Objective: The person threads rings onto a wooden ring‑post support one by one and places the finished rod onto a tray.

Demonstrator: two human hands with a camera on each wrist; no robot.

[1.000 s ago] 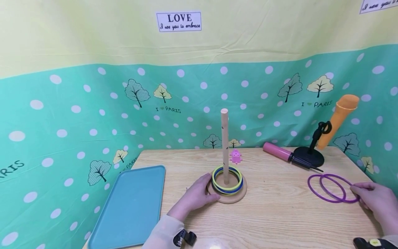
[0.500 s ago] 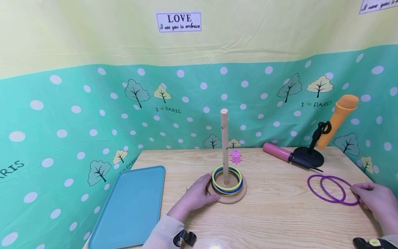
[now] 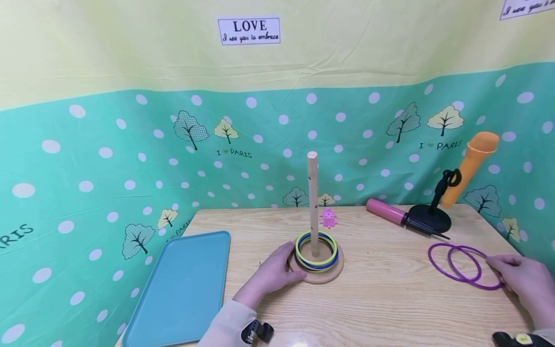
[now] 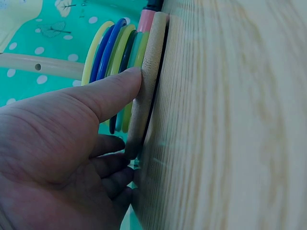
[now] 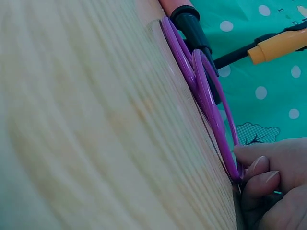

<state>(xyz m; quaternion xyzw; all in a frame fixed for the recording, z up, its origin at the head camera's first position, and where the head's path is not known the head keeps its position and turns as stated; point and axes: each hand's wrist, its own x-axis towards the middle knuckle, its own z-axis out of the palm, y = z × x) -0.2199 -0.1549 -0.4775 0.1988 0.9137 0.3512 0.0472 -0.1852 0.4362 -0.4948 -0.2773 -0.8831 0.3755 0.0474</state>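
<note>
In the head view a wooden ring-toss stand (image 3: 313,202) stands upright, with a stack of yellow, blue and green rings (image 3: 318,264) around the foot of its pole. My left hand (image 3: 275,271) holds the left edge of the round base (image 3: 324,278); in the left wrist view the straight thumb (image 4: 112,91) lies by the rings and the other fingers bend at the base's rim. At the right, my right hand (image 3: 524,279) pinches a purple ring (image 3: 487,289) between thumb and fingers. A second purple ring (image 5: 177,55) overlaps it on the table.
A blue tray (image 3: 182,289) lies on the left. Behind the stand is a small pink toy (image 3: 329,218). Toward the back right lie a pink hand pump (image 3: 388,212) and an orange microphone (image 3: 470,168) on a black stand. A patterned cloth (image 3: 269,120) backs the table.
The purple ring in my right hand has swung slightly toward the near side, so the two purple rings overlap less. My left hand and the ring-toss stand stay put.
</note>
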